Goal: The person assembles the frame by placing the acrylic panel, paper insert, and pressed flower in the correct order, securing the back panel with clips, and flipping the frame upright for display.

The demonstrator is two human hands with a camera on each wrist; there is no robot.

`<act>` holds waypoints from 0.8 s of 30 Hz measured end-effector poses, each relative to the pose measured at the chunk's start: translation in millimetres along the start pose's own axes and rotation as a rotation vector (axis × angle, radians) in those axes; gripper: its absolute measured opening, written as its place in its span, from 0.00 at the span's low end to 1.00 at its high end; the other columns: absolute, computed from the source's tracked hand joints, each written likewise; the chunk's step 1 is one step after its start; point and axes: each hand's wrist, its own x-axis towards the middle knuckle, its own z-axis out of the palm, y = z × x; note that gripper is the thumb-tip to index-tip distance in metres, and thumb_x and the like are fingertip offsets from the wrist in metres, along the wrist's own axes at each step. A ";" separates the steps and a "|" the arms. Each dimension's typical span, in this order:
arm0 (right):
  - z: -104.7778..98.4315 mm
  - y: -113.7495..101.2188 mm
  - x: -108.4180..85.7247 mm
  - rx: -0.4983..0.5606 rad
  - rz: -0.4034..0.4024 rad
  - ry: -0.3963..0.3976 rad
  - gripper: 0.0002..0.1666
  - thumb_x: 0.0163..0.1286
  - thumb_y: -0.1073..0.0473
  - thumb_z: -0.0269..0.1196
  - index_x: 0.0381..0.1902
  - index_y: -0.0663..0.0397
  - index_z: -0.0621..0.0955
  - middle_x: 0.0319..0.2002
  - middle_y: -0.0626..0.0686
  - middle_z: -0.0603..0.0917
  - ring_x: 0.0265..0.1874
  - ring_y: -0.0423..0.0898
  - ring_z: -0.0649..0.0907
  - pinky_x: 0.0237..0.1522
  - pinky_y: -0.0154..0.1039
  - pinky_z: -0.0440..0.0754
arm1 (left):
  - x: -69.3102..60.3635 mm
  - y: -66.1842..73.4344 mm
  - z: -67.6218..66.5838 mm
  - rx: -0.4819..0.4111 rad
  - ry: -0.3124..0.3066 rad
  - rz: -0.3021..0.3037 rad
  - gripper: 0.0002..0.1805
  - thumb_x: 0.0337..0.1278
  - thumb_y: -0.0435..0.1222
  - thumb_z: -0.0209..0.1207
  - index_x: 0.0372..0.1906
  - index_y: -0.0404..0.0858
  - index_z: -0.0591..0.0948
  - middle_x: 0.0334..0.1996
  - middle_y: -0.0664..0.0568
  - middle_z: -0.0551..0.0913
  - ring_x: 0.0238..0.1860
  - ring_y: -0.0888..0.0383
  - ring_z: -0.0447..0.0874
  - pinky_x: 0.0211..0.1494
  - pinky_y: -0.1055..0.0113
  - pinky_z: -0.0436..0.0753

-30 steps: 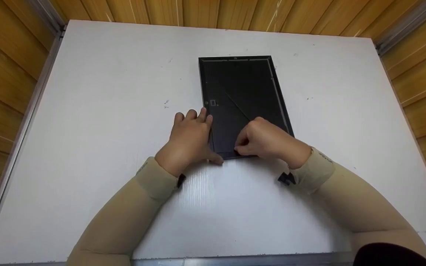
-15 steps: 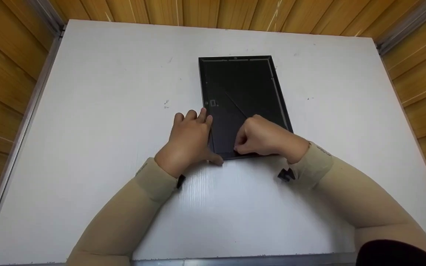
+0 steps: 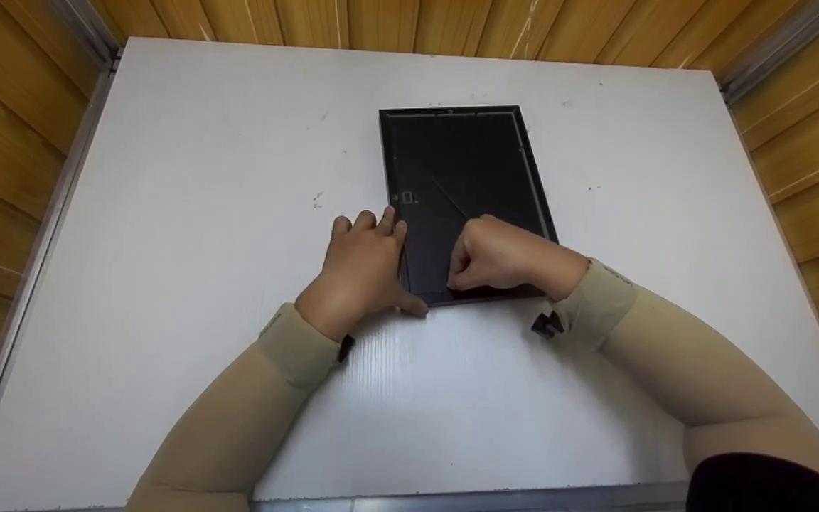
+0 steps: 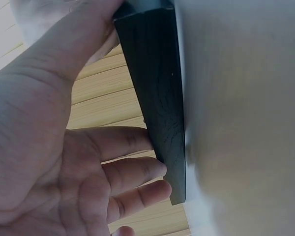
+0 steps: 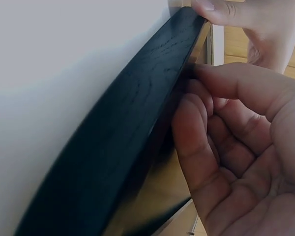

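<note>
So there's a black picture frame (image 3: 463, 171) lying back side up on the white table (image 3: 239, 178), roughly midway between the side edges, nearer the far edge than the near one. Left hand (image 3: 363, 267) has its fingers apart along the frame's left side, thumb at the near-left corner. Right hand's (image 3: 498, 252) fingers are curled, tips bunched at the near inner rim; can't tell if they're clamped on anything. My worry: pry too hard and that rim could chip, or loose bracing lets it skid.

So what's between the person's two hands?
In the head view, just the dark panel of the black picture frame lies between the left hand and the right hand.
</note>
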 end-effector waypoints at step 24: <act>-15.3 124.5 -11.4 0.392 0.338 0.508 0.47 0.71 0.53 0.81 0.84 0.54 0.76 0.65 0.63 0.81 0.56 0.52 0.82 0.50 0.36 0.78 | -38.3 -11.4 22.8 0.026 0.015 0.037 0.79 0.30 0.71 0.88 0.86 0.32 0.69 0.88 0.35 0.65 0.79 0.39 0.73 0.74 0.45 0.72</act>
